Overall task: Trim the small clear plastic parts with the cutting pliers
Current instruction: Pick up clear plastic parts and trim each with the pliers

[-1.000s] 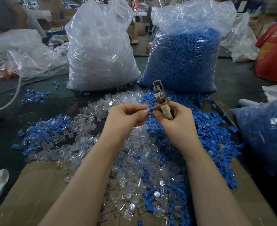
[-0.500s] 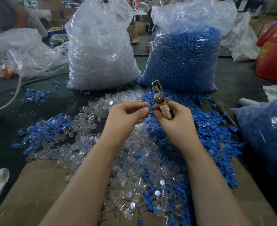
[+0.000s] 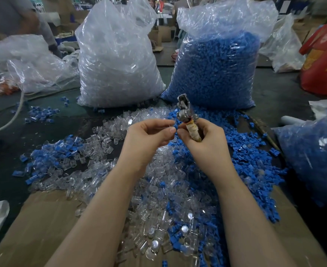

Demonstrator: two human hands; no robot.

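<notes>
My right hand [image 3: 205,145] grips the cutting pliers [image 3: 184,112] by their tape-wrapped handle, with the metal jaws pointing up and away. My left hand [image 3: 147,137] is just to the left of it. Its thumb and forefinger pinch a small clear plastic part [image 3: 174,129] against my right thumb, below the jaws, and the part is barely visible. Both hands hover over a heap of loose clear parts [image 3: 158,209] mixed with blue parts [image 3: 245,162] on a cardboard sheet [image 3: 43,218].
At the back of the dark table stand a tall bag of clear parts [image 3: 116,64] and a bag of blue parts [image 3: 216,70]. Another blue-filled bag [image 3: 312,151] sits at the right and a red bag [image 3: 324,60] behind it. A white cable [image 3: 14,114] and a person [image 3: 14,14] are at the far left.
Both hands stay nearly in place. The fingers of my left hand have loosened slightly around the pinch, and the pliers have tilted a little.
</notes>
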